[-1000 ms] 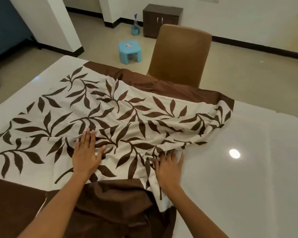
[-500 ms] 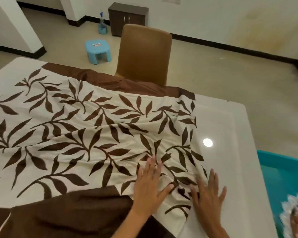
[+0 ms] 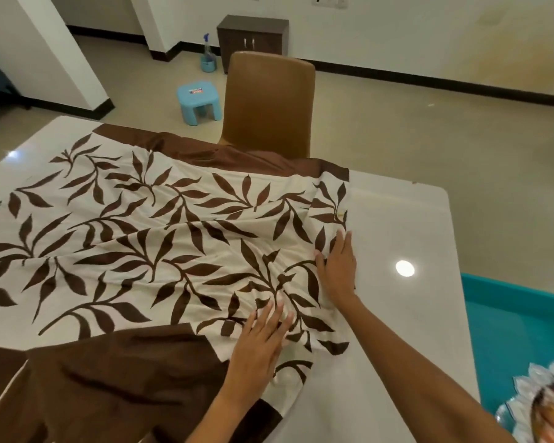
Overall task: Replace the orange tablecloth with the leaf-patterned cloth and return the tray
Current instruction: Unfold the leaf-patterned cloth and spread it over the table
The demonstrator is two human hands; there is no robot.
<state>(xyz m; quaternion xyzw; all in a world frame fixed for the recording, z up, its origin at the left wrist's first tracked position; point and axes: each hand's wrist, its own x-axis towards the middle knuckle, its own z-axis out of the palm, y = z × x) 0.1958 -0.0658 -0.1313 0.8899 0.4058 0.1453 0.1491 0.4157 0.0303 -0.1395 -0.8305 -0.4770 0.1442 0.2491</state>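
The leaf-patterned cloth point(image 3: 147, 238), cream with brown leaves and a dark brown border, lies wrinkled over most of the white table point(image 3: 397, 225). My left hand point(image 3: 259, 340) lies flat on its near right part, fingers straight. My right hand point(image 3: 338, 266) presses flat on the cloth's right edge, where the fabric is bunched and folded back. A silvery scalloped tray point(image 3: 538, 407) shows at the bottom right corner, sitting on a teal surface point(image 3: 509, 321). No orange cloth is in view.
A brown chair point(image 3: 269, 103) stands tucked against the table's far side. Behind it on the floor are a small blue stool point(image 3: 199, 102), a spray bottle point(image 3: 208, 55) and a dark cabinet point(image 3: 253, 39). The right strip of the table is bare glossy white.
Both hands have slid rightward across the cloth, smoothing it. My right hand has moved further up along the right edge. The view has shifted right, bringing the teal surface and tray in.
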